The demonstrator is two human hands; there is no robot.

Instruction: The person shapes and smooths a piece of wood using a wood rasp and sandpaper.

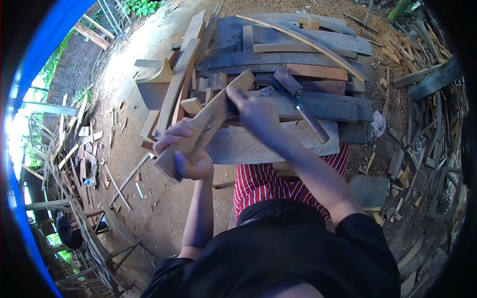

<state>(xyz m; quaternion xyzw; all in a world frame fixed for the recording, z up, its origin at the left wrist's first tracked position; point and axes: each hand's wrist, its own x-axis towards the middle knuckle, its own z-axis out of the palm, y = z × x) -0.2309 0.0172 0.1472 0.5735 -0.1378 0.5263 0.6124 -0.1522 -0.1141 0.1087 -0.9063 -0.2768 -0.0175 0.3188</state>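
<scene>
Because it looks stiff, dry and fairly light, one short wooden board point(207, 123) should handle easily, best gripped by its edges. Location: ten o'clock of the striped trousers point(261, 180), by the desk point(278, 145). Long axis: seven to one o'clock. Left hand point(198, 166): fingers clamped around the seven-o'clock end. Right hand point(259, 116): at the one-o'clock end, blurred; finger hold cannot be told. Three o'clock: wooden-handled tool point(314, 125).

I wear the one camera on my head, and it faces forward and steeply down past my black shirt point(278, 253), near enough that my left hand point(198, 167) and right hand point(257, 115) fall around mid-view. Its wide, dark-cornered view curves at the edges, reaching ground point(164, 198) on both sides.
</scene>
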